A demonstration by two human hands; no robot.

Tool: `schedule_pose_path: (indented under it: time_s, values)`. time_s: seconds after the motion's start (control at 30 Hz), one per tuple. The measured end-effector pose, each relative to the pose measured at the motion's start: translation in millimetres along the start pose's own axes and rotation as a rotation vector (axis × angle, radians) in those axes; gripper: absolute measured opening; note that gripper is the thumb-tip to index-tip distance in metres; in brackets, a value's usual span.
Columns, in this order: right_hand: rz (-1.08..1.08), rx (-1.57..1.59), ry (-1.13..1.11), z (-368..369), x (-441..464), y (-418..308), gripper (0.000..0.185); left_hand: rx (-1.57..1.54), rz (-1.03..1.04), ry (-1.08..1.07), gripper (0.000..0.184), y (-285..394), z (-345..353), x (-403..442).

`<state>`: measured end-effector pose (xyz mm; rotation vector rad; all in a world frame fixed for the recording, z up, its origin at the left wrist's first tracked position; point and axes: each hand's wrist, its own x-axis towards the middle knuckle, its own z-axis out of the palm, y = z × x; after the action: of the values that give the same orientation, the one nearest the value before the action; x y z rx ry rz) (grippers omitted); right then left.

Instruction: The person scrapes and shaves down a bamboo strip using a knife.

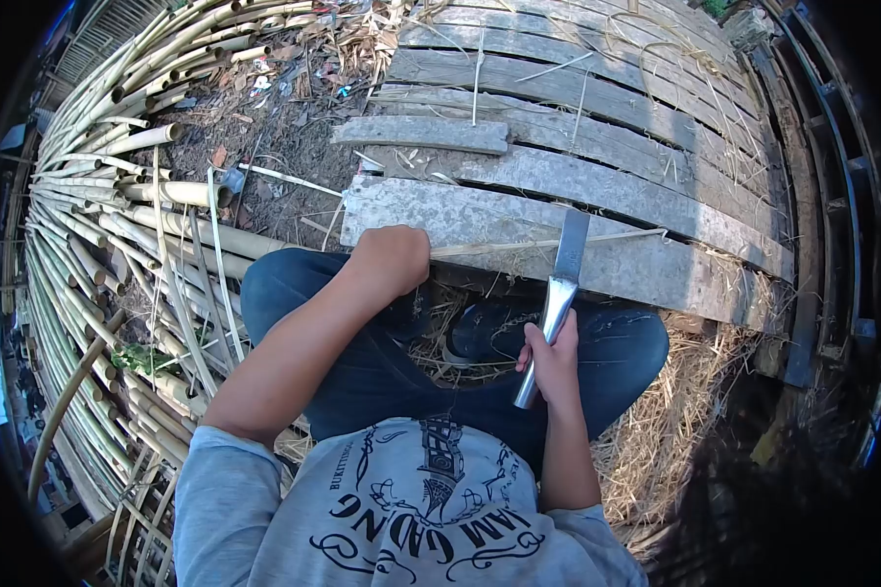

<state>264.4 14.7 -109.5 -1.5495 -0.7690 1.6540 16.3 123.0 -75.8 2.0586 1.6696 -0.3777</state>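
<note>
My left hand [392, 256] is closed in a fist at the near edge of the planks. From it a thin bamboo strip [499, 247] runs to the right across the boards; the fingers around its end are mostly hidden. My right hand [555, 364] is wrapped around the shiny tubular metal handle of a knife [572, 247]. Its flat, straight-sided blade points away from me, over the strip. I cannot tell whether blade and strip touch.
A weathered plank platform [597, 176] lies ahead, with a short loose board [421, 133] and thin strips on it. Many cut bamboo poles [78, 254] are stacked at left. Straw-like shavings [671, 430] cover the ground at right, and my bent knees [626, 342] flank the work.
</note>
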Motion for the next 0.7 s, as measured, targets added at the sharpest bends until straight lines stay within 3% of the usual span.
schedule_pose_path:
  time_s: [0.03,0.07,0.1,0.17,0.23,0.3,0.33,0.37,0.43,0.5,0.57,0.6,0.7]
  values:
    - [0.017,0.011,0.038,13,-3,2,0.033,0.003,-0.012,0.012,0.023,-1,0,0]
    - [0.04,-0.081,-0.187,10,-10,-8,0.037,0.003,-0.015,0.013,0.023,-3,1,-1]
    - [0.095,-0.064,-0.255,12,-15,-15,0.035,0.004,-0.01,-0.009,0.022,-5,2,-1]
    - [0.083,0.008,-0.231,0,-4,-16,0.03,0.004,0.004,-0.031,0.022,-5,2,0]
    - [-0.055,-0.008,0.001,1,12,-1,0.025,0.005,0.009,0.004,0.022,-3,-2,2]
    - [0.02,0.065,0.035,21,-1,1,0.03,0.002,0.013,0.006,0.022,-1,1,0]
    - [0.047,-0.107,-0.231,13,-7,-8,0.037,0.011,0.02,0.006,0.022,-2,1,-1]
    - [0.13,-0.081,-0.263,14,-14,-17,0.027,0.015,0.019,0.003,0.022,-4,2,-3]
    - [0.069,0.019,-0.209,4,-7,-18,0.022,0.022,0.054,0.02,0.022,-3,2,-2]
    - [0.013,0.042,0.061,10,3,-4,0.023,0.006,0.038,0.017,0.022,-2,-1,1]
    - [0.002,0.067,0.002,28,-7,7,0.034,-0.007,0.005,0.007,0.022,-4,0,0]
    - [0.037,-0.076,-0.258,19,-10,1,0.039,0.001,0.0,-0.017,0.022,-5,1,0]
    - [0.085,0.083,-0.199,16,-9,-5,0.026,0.002,0.022,-0.006,0.022,-6,0,0]
